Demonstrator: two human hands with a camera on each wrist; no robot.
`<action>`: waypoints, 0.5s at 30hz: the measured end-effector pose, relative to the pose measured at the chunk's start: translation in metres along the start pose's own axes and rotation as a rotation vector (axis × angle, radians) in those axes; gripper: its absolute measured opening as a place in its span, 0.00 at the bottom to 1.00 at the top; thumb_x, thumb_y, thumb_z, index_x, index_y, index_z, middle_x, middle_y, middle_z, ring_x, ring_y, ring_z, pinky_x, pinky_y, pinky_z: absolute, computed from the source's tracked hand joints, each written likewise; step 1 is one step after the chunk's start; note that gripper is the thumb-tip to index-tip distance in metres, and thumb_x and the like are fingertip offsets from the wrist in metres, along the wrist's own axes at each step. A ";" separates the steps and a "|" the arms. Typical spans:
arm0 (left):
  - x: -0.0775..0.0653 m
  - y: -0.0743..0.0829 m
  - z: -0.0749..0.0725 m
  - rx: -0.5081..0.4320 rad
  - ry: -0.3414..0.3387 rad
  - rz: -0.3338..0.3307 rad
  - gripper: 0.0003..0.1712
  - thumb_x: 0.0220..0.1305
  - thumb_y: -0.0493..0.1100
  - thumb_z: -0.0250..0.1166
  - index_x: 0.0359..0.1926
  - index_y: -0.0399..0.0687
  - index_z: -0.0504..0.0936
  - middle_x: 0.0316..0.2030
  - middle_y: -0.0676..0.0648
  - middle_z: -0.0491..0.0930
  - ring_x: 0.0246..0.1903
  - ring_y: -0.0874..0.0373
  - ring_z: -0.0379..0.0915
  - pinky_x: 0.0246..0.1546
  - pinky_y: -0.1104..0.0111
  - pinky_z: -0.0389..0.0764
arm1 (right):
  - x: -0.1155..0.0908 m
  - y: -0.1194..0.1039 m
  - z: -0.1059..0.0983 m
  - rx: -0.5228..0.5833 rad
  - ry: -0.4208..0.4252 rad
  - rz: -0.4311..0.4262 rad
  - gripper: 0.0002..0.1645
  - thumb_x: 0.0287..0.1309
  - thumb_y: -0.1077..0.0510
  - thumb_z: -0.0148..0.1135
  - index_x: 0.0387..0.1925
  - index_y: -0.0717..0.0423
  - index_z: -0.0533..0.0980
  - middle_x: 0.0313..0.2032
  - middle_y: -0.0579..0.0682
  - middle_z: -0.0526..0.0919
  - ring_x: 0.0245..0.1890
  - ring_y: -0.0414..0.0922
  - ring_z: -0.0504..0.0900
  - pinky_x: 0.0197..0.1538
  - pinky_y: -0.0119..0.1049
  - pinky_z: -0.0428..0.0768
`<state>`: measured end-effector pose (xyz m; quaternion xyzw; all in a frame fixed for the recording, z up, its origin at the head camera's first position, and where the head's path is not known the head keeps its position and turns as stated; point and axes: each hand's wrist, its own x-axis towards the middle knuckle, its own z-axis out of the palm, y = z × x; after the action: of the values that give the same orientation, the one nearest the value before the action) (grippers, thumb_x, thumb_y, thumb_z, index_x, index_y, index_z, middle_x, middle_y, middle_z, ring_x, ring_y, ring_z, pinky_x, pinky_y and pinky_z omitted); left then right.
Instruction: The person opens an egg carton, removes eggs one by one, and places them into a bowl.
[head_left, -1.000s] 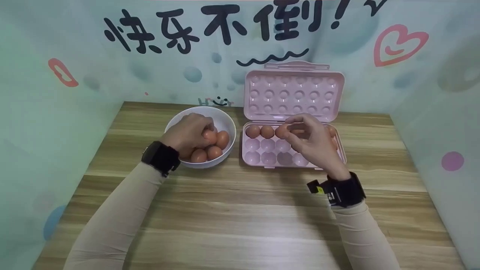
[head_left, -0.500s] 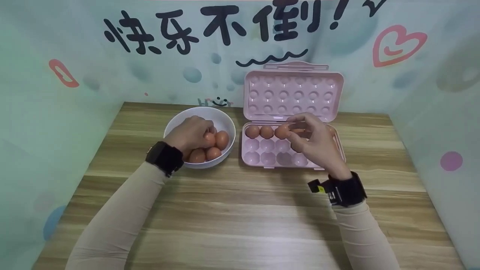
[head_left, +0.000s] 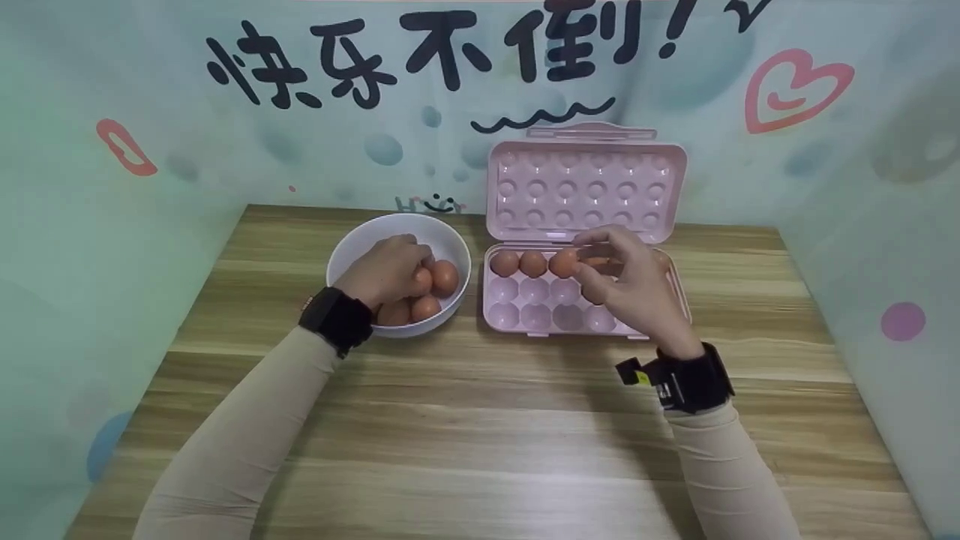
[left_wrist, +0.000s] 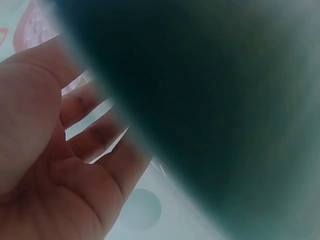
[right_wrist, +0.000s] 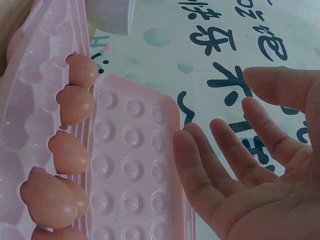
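Held left hand down inside white bowl, with fingers bent over brown eggs. Couldn't tell gripping from merely touching, given hidden fingertips and dark blur across left wrist view. Held right hand over pink egg box, with thumb and fingers spread apart, gripping nothing per right wrist view. Read as step in hand: picking out an egg from bowl. Judged next move to call for a light, sure pinch round one egg, then a lift clear of neighbours and rim. Counted four eggs showing in bowl; at least six boxed eggs, mostly along back row; seven bare cups in head view. Couldn't count behind either hand. Noted one bowl, just beside one box with one raised lid, on one tabletop. Logged two black wrist straps.
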<state>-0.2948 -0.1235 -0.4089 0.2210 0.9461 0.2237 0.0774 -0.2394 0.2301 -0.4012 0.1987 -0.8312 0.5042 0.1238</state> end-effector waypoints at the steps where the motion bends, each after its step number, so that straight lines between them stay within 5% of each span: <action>1: 0.001 0.000 0.001 0.016 0.000 0.009 0.07 0.66 0.29 0.63 0.42 0.37 0.84 0.40 0.40 0.81 0.43 0.45 0.74 0.57 0.56 0.77 | 0.000 0.000 0.000 0.002 -0.003 0.000 0.18 0.64 0.68 0.70 0.54 0.58 0.81 0.50 0.52 0.88 0.50 0.45 0.88 0.54 0.38 0.87; 6: 0.003 -0.001 0.003 0.114 0.013 0.057 0.05 0.67 0.29 0.63 0.41 0.36 0.84 0.35 0.41 0.82 0.40 0.46 0.74 0.53 0.57 0.79 | 0.000 0.000 -0.001 0.004 -0.002 -0.001 0.18 0.63 0.70 0.68 0.55 0.59 0.81 0.50 0.52 0.88 0.51 0.44 0.88 0.55 0.36 0.86; 15: 0.001 0.000 0.004 0.092 -0.003 0.035 0.04 0.66 0.30 0.63 0.40 0.36 0.84 0.33 0.42 0.79 0.39 0.46 0.71 0.51 0.57 0.76 | 0.000 0.001 -0.003 -0.021 -0.003 0.010 0.17 0.64 0.67 0.69 0.54 0.57 0.81 0.51 0.53 0.88 0.53 0.49 0.88 0.55 0.32 0.85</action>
<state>-0.2950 -0.1211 -0.4124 0.2411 0.9512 0.1812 0.0645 -0.2400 0.2335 -0.4005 0.1939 -0.8376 0.4959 0.1222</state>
